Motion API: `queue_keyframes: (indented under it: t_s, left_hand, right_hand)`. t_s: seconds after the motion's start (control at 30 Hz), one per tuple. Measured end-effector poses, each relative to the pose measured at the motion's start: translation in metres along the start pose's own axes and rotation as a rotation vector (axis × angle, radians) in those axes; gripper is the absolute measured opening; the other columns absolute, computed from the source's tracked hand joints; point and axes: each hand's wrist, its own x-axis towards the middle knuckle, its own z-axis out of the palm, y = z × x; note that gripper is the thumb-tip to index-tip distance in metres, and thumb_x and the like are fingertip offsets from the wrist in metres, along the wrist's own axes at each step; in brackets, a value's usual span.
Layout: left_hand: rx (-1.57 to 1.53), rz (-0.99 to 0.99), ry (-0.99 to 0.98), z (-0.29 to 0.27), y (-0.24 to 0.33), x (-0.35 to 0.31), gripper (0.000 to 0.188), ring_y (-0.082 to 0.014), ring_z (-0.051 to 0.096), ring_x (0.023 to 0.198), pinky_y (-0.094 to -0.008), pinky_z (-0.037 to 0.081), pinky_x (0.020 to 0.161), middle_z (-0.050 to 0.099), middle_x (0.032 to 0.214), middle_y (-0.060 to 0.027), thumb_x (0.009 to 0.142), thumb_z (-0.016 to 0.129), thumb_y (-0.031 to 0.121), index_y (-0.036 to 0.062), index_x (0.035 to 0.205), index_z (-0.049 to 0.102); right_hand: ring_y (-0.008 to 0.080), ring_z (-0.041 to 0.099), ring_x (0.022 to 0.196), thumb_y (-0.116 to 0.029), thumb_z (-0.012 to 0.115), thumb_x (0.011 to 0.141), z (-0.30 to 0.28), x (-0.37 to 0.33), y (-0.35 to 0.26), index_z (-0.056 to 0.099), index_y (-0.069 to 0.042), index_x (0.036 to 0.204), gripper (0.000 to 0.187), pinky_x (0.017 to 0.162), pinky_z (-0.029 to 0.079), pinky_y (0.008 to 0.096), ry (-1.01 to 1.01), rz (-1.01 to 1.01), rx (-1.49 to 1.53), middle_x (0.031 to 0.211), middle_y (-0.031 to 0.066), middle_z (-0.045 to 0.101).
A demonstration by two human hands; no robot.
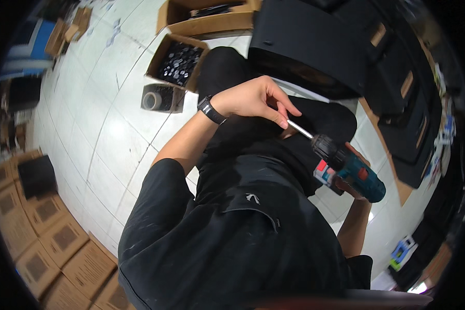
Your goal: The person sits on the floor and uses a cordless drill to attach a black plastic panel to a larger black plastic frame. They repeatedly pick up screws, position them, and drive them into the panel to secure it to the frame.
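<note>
My right hand (352, 192) is wrapped round the grip of a teal and black cordless drill (368, 178), which points up and left across my lap. A long silver driver bit (300, 128) sticks out of its black chuck. My left hand (253, 99), with a black watch on the wrist, is closed in a pinch at the bit's free end. Whether a small screw is between those fingertips is hidden. Just beyond my legs stands a large black box-shaped cabinet (310, 44).
Left of my knee are an open carton (204, 51) of small dark shiny parts and a tape roll (152, 101). Behind it lies a longer open carton (163, 18). More black cabinets (398, 67) line the right side. Stacked brown cartons (57, 232) fill the lower left.
</note>
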Motion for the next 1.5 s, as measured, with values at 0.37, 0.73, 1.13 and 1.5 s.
queue_keyframes:
  t_s: [0.37, 0.73, 1.13, 1.5]
  left_hand:
    - [0.376, -0.507, 1.54, -0.193, -0.207, -0.267, 0.022, -0.0152, 0.075, 0.086, -0.0322, 0.059, 0.077, 0.081, 0.099, -0.008, 0.094, 0.075, 0.026, 0.011, 0.108, 0.083]
    - [0.963, -1.233, 1.467, -0.205, -0.286, -0.343, 0.02, -0.0289, 0.07, 0.107, -0.0473, 0.052, 0.091, 0.08, 0.106, 0.0025, 0.085, 0.08, 0.038, 0.0272, 0.102, 0.085]
    - [1.08, -1.051, 1.4, -0.22, -0.345, -0.366, 0.018, -0.0289, 0.069, 0.101, -0.0511, 0.056, 0.084, 0.08, 0.099, 0.0014, 0.089, 0.074, 0.033, 0.0234, 0.104, 0.079]
    - [0.317, -0.016, 1.883, -0.209, -0.218, -0.315, 0.025, -0.0178, 0.069, 0.086, -0.0316, 0.057, 0.079, 0.077, 0.098, -0.0131, 0.091, 0.082, 0.01, -0.0037, 0.109, 0.072]
  right_hand:
    - [0.0136, 0.068, 0.067, -0.034, 0.082, 0.093, 0.082, 0.091, -0.059, 0.033, -0.004, 0.16, 0.088, 0.064, 0.054, 0.027, 0.173, -0.044, 0.294, 0.112, 0.0174, 0.074]
    - [0.0122, 0.055, 0.069, -0.021, 0.076, 0.09, 0.123, 0.092, -0.074, 0.057, 0.007, 0.132, 0.053, 0.068, 0.041, 0.0258, 0.506, 0.224, 0.297, 0.081, 0.0045, 0.06]
    - [0.0114, 0.061, 0.08, -0.011, 0.075, 0.088, 0.124, 0.079, -0.055, 0.064, -0.001, 0.13, 0.044, 0.075, 0.05, 0.0285, 0.696, 0.286, 0.436, 0.119, 0.0095, 0.07]
    - [0.0125, 0.066, 0.097, -0.006, 0.077, 0.09, 0.122, 0.065, -0.093, 0.062, -0.005, 0.138, 0.051, 0.09, 0.053, 0.0314, 0.553, 0.106, 0.399, 0.121, 0.0071, 0.071]
